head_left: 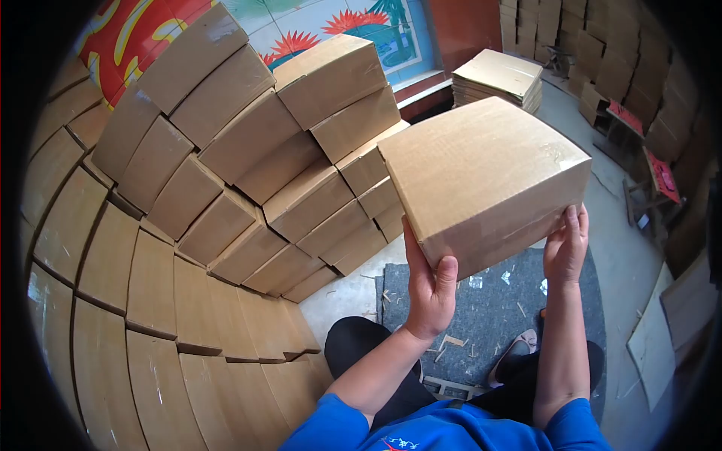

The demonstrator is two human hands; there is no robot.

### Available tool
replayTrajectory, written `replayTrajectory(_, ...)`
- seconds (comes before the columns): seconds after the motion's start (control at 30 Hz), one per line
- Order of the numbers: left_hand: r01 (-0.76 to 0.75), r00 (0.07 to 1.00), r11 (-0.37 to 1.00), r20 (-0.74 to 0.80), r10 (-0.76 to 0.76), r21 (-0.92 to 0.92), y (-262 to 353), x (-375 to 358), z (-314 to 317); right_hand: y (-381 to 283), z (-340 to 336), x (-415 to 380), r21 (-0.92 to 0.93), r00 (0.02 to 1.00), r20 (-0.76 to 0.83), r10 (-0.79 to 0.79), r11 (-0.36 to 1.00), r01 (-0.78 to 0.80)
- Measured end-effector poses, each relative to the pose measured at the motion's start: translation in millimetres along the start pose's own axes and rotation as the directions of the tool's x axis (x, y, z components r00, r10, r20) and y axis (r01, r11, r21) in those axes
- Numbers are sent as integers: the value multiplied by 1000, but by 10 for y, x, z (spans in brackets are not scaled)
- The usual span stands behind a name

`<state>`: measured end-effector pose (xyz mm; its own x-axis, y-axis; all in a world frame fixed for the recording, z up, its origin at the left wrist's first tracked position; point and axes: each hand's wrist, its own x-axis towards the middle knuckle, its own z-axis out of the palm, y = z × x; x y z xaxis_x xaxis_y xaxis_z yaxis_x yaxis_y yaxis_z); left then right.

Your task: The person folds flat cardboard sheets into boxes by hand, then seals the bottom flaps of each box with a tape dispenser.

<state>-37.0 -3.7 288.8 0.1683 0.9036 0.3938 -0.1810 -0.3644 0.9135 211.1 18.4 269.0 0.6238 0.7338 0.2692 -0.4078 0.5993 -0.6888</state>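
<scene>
A closed brown cardboard box (481, 177) is held up in front of me, above the floor, its top face towards the camera. My left hand (430, 289) grips its near left corner, with the thumb on the near side. At the near right end, my right hand (566, 244) has its fingers pressed against the box; part of that grip is hidden behind it. A tall stack of similar cardboard boxes (304, 203) stands just left of the held box.
More boxes (162, 361) wall in my left side. A pile of flat cardboard (496, 74) stands behind the held box. Small stools with red tops (662, 177) are at the right. Scraps litter the grey mat (489, 331) by my feet. A loose board (653, 342) lies at right.
</scene>
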Motion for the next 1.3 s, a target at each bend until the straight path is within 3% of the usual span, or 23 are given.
replayTrajectory(0.03,-69,998,997,6,70,-35,71,39,-14,6,228,150,113,998,68,-2,994,-5)
replayTrajectory(0.1,-269,962,958,-22,272,95,118,232,-62,162,537,532,331,990,128,51,939,-91)
replayTrajectory(0.2,-445,887,867,-21,460,224,156,682,-166,327,1126,1050,426,947,306,93,877,-223)
replayTrajectory(0.27,-481,862,821,-5,507,308,181,1028,-274,418,1507,1425,411,937,341,74,885,-220)
replayTrajectory(0.37,-507,842,817,-43,537,276,293,1526,-324,516,2080,1950,358,913,396,99,899,-252)
replayTrajectory(0.43,-603,755,700,-8,655,384,406,1871,-395,573,2480,2210,227,876,464,130,939,-259)
replayTrajectory(0.47,-588,722,600,19,691,543,427,1971,-447,613,2673,2338,116,842,519,150,963,-243)
replayTrajectory(0.53,-548,710,497,60,701,673,445,2208,-528,908,3051,2627,-86,868,456,198,980,-178)
replayTrajectory(0.6,-499,718,433,79,691,750,459,2408,-594,999,3368,2671,-213,810,513,284,956,-200)
replayTrajectory(0.7,-415,797,449,78,599,792,420,2647,-764,935,3775,2443,-491,808,430,403,855,-166)
replayTrajectory(0.73,-410,794,452,67,604,792,412,2709,-818,961,3861,2431,-526,805,475,355,848,-64)
replayTrajectory(0.8,-414,821,442,117,558,795,417,2816,-908,868,3909,2232,-395,781,504,368,903,-171)
replayTrajectory(0.87,-395,837,442,117,535,805,473,2887,-962,751,3893,2025,-344,795,513,324,926,-156)
replayTrajectory(0.93,-336,894,515,95,438,789,492,3005,-1007,705,3828,1831,-135,805,587,81,991,-2)
replayTrajectory(0.97,-320,910,559,85,405,765,515,3065,-1031,720,3803,1785,-110,744,668,18,991,75)
replayTrajectory(1.03,-312,922,550,107,372,775,517,3139,-1036,954,3777,1906,-362,721,679,-143,788,497)
replayTrajectory(1.07,-345,905,560,108,412,753,476,3152,-1039,1093,3788,1985,-499,680,689,-249,517,695)
replayTrajectory(1.17,-318,915,583,80,397,747,326,3022,-1065,1117,4021,1976,-655,755,604,-254,381,652)
replayTrajectory(1.23,-290,913,586,35,407,756,239,2863,-1150,1220,4102,2083,-683,785,537,-310,386,620)
replayTrajectory(1.3,-326,879,542,38,475,774,150,2714,-1280,1210,4116,2082,-735,764,543,-349,242,633)
